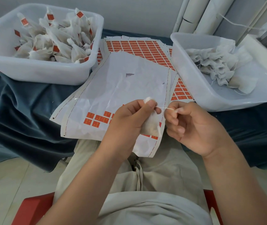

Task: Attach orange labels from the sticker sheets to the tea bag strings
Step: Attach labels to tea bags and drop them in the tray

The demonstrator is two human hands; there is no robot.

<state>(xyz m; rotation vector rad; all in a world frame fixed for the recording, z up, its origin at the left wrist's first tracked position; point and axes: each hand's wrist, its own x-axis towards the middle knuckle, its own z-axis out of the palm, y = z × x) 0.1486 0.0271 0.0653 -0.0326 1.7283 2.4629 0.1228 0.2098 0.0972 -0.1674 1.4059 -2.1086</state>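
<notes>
Left bin (48,73) and right bin (188,65) flank open room over sticker sheets (121,88).

No legible text, brand or number is found. Small pale marks are printed on the orange labels (91,118) of the near sticker sheet (113,88), but they are too small and blurred to be read. The same applies to the labels on the far sheet (137,47) and to the orange tags (50,17) on the tea bags in the left bin (40,73). Red dashed lines (167,90) are printed along the near sheet's edges.
</notes>
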